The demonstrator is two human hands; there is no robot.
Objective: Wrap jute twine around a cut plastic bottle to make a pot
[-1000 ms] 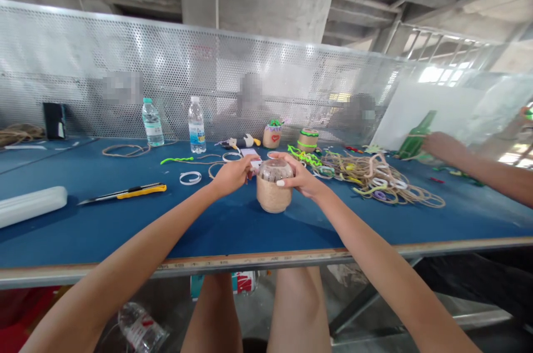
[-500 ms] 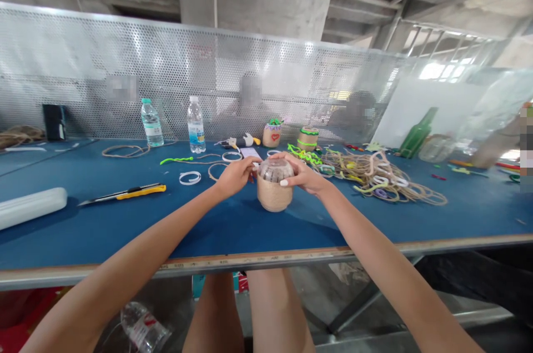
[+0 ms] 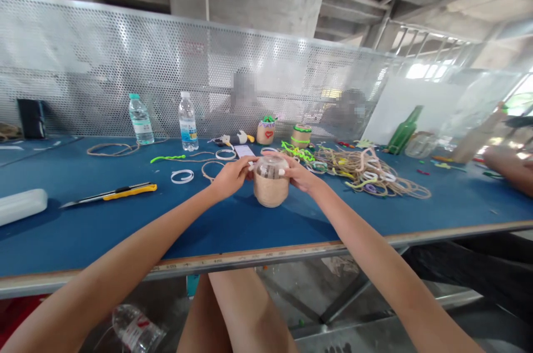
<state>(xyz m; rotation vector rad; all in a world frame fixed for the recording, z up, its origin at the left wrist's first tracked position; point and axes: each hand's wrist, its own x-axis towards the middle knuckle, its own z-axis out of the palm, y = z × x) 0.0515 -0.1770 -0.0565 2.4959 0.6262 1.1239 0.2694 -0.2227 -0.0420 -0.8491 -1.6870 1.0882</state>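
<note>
Head view: the twine-wrapped jar (image 3: 270, 191) is at the centre of the frame, upright at or just above the bench (image 3: 233, 233); twine covers the lower body, bare glass shows above. The right hand (image 3: 302, 176) has its grip on the jar's right side, thumb on the bare glass; the left hand (image 3: 229, 180) has bent fingertips at the upper left of the jar, with a small pale piece (image 3: 251, 165) showing there; whether that grip is closed on the piece cannot be told.

Risks, as judged: smooth glass under the right thumb could let the jar turn or slip if the left hand pulls sideways; the wrapping could loosen if its end is unsecured, though no end is visible; a twine loop (image 3: 207, 171) just beside the left hand could snag on the fingers.

At left of the frame, the utility knife (image 3: 131, 192) lies with its blade apparently out; a leftward sweep of the left forearm could meet it. At right of centre, the twine heap (image 3: 377, 172) is tangled with coloured strips; drawing one strand could drag others along. At upper right, the green bottle (image 3: 405, 132) leans and could roll or tip if knocked by a co-worker's arm (image 3: 510, 169).
</note>
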